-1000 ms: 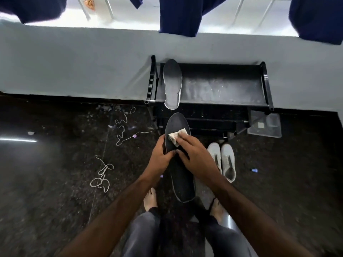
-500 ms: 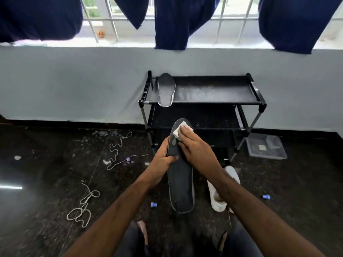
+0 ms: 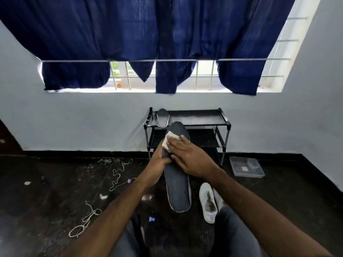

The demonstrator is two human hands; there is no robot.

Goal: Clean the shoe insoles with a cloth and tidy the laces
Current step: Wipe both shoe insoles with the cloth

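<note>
A long dark grey insole (image 3: 177, 190) stands upright in front of me. My left hand (image 3: 158, 164) grips its left edge near the middle. My right hand (image 3: 189, 158) presses a small white cloth (image 3: 169, 140) flat against the insole's upper part with straight fingers. A second grey insole (image 3: 162, 117) lies on the top shelf of the black rack (image 3: 200, 118). Two white laces lie on the dark floor: one wavy (image 3: 118, 173), one tangled (image 3: 85, 221). A pair of white shoes (image 3: 209, 203) sits by my right knee.
A clear plastic container (image 3: 246, 169) sits on the floor right of the rack. A small blue cap (image 3: 151, 219) and a purple bit (image 3: 129, 181) lie on the floor. Blue curtains (image 3: 130, 34) hang over the barred window above.
The view has tilted up, showing the curtains and window. My right hand with the cloth has stayed near the insole's top; the left hand keeps its grip.
</note>
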